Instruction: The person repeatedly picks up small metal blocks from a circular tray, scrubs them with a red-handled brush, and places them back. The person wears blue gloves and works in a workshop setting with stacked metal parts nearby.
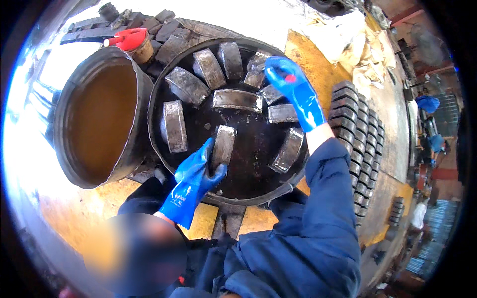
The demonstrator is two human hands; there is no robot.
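Note:
My left hand, in a blue rubber glove, grips a curved dark metal block between thumb and fingers. The block stands inside a wide round black pan, at its near side. Over the pan's far right side is my right hand, gloved in the same blue with a small red spot showing. Its fingers are curled, and whatever they hold is hidden. Beside those fingers lies another metal block. Several similar blocks rest around the pan, among them one block in its middle.
To the left stands a large metal tub of brown liquid. A red scoop-like thing sits on a small bucket behind it. Stacked blocks form rows at right. White cloth lies at far right.

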